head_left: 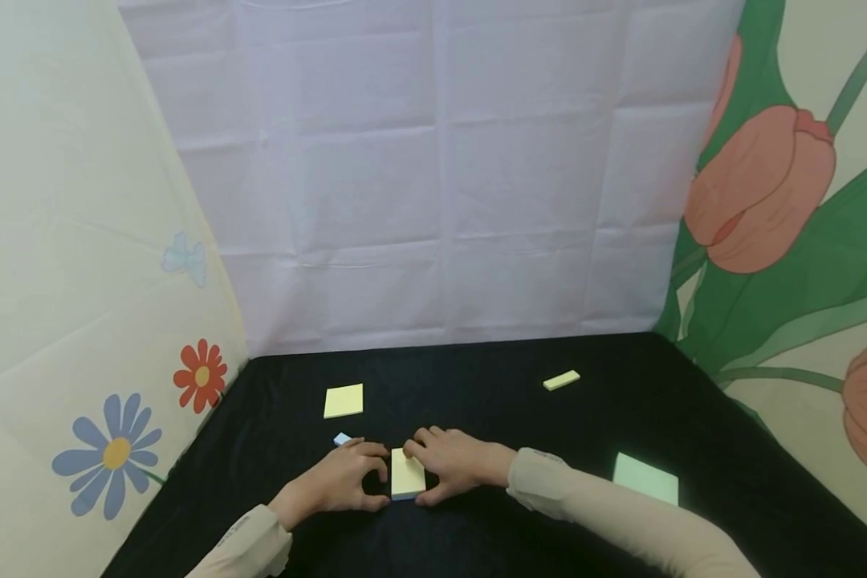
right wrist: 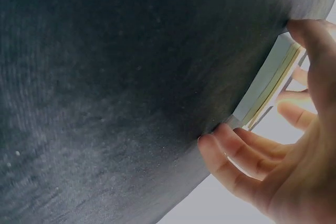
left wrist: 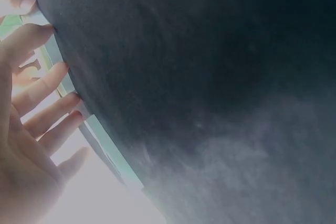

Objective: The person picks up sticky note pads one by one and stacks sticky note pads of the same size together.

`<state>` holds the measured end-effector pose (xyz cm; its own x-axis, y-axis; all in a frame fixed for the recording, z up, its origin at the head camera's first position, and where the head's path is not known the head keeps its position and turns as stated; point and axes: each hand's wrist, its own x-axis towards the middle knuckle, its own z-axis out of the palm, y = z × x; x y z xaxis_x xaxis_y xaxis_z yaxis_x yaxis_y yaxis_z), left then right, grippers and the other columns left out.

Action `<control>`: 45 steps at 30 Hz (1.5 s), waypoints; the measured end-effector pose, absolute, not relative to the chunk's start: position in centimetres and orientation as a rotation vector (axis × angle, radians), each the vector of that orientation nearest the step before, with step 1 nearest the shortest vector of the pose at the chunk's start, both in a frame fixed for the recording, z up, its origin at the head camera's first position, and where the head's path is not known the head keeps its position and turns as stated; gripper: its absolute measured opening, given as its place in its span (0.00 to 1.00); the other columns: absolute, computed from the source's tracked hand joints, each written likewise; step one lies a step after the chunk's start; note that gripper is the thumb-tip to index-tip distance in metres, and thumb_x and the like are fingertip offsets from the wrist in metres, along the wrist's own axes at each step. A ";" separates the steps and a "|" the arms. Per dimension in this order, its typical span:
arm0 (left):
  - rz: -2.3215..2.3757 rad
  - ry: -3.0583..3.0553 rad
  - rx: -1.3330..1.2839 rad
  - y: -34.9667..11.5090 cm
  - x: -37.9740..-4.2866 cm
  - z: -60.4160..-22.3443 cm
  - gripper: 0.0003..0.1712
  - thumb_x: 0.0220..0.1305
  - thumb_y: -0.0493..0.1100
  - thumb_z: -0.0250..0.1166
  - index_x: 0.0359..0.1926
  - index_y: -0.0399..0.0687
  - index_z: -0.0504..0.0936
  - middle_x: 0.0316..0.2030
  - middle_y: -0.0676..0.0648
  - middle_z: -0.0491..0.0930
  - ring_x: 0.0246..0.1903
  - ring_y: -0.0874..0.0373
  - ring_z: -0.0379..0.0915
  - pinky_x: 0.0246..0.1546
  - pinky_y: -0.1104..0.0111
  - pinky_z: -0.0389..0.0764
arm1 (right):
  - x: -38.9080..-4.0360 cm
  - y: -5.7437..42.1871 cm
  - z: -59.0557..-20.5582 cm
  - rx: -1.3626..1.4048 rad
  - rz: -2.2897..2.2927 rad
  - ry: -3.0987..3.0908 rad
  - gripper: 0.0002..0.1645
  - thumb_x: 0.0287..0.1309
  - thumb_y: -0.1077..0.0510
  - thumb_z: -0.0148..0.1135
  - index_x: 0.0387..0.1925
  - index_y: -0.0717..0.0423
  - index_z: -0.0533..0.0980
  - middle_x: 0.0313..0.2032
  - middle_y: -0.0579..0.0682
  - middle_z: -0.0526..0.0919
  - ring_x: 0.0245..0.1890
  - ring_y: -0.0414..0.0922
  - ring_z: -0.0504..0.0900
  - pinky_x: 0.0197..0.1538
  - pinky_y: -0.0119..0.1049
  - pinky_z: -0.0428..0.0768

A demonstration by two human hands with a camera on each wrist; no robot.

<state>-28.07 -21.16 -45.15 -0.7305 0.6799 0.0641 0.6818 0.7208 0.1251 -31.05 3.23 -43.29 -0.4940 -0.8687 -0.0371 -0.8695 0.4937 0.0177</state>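
A pad of yellow sticky notes [head_left: 408, 478] lies on a light blue pad, whose edge [right wrist: 265, 77] shows beneath it in the right wrist view. My left hand [head_left: 343, 475] holds the stack's left side, thumb at the near corner and fingers farther back. On the right side, my right hand [head_left: 458, 461] grips the same stack, its thumb by the near corner and an index finger over the top. The left wrist view shows fingertips [left wrist: 60, 72] along the stack's edge. Just beyond the left hand a small blue pad [head_left: 342, 439] is partly hidden.
Black cloth [head_left: 477, 385] covers the table. A square yellow pad [head_left: 343, 400] lies at the back left, and a narrow yellow pad [head_left: 561, 380] at the back right. A pale green pad [head_left: 646, 478] sits right, partly behind the right sleeve [head_left: 614, 510].
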 end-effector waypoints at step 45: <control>-0.184 -2.559 -0.836 -22.3 -28.9 -47.0 0.11 0.60 0.48 0.69 0.41 0.50 0.82 0.44 0.48 0.80 0.49 0.49 0.76 0.51 0.50 0.75 | -32.2 7.5 -43.2 -1.515 0.059 2.795 0.29 0.65 0.36 0.59 0.59 0.48 0.70 0.48 0.45 0.72 0.41 0.38 0.74 0.42 0.36 0.76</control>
<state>-28.88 -22.33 -47.01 -0.7208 0.5298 0.4469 0.5883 0.8086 -0.0097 -32.17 7.54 -43.18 -0.5455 -0.8379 0.0161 -0.8365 0.5456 0.0510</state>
